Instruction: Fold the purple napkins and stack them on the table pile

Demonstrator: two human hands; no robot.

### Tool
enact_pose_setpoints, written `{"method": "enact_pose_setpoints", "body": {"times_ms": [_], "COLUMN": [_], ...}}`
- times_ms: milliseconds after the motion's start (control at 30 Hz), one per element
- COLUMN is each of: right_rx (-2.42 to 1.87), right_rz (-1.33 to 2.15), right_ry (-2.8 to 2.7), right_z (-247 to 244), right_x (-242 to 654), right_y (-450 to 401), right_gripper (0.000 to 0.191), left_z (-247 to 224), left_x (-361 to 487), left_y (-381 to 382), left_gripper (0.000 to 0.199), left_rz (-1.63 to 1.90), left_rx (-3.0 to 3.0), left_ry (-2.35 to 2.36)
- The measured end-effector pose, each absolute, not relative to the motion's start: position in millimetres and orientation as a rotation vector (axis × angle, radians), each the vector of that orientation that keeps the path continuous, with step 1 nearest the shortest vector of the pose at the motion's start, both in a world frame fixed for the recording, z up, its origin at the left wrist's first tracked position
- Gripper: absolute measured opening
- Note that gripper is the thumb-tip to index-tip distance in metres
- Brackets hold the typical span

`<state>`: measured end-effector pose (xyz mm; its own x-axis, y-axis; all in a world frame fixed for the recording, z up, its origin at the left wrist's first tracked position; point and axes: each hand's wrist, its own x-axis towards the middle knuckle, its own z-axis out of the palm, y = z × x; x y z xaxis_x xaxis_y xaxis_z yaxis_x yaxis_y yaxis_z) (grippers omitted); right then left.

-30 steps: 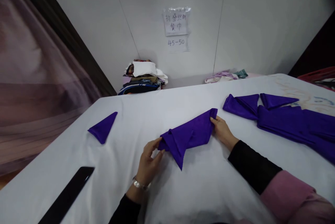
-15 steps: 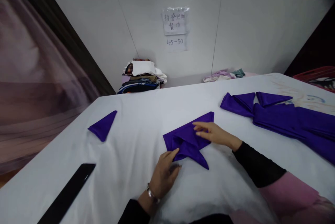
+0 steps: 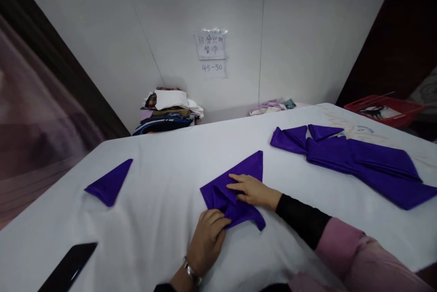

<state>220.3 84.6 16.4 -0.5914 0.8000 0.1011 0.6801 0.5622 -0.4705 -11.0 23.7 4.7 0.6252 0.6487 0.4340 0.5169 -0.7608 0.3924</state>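
A purple cloth napkin (image 3: 239,169), partly folded, lies in front of me on the white-covered table (image 3: 164,237). Its near part is rumpled, and one loose corner curls toward me on the right. My left hand (image 3: 209,233), with a metal band at the wrist, pinches the napkin's near left edge between thumb and fingers. On top of the cloth rests my right hand (image 3: 253,190), its fingers spread and pressing lightly near the middle of the fold.
A folded purple triangle (image 3: 111,182) lies left, above a black flat object (image 3: 70,267). More purple napkins (image 3: 351,158) lie right. Behind the table are stacked clothes (image 3: 169,109), a smaller cloth pile (image 3: 271,106) and a red basket (image 3: 392,110). Paper signs (image 3: 211,51) hang on the wall.
My right hand has moved left and down onto the napkin's middle. My left fingers have closed on its near edge, and the loose corner has shifted. The camera view has turned slightly right.
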Motion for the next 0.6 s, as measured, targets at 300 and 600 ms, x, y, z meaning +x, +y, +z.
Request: {"method": "enact_pose_setpoints", "body": {"times_ms": [300,600], "right_rx": [-0.986,-0.962], "right_rz": [0.888,1.086], "right_ry": [-2.108,-1.284], "right_z": [8,75], "right_x": [201,249], "right_y": [88,87], "right_gripper": [0.014,0.026], "left_z": [4,45], "left_x": [-11,-50], "left_y": [21,17], "left_gripper": [0.034,0.016], "left_rz": [0.842,1.199], "left_rx": [2.663,2.279], "left_ry": [0.962,1.131]}}
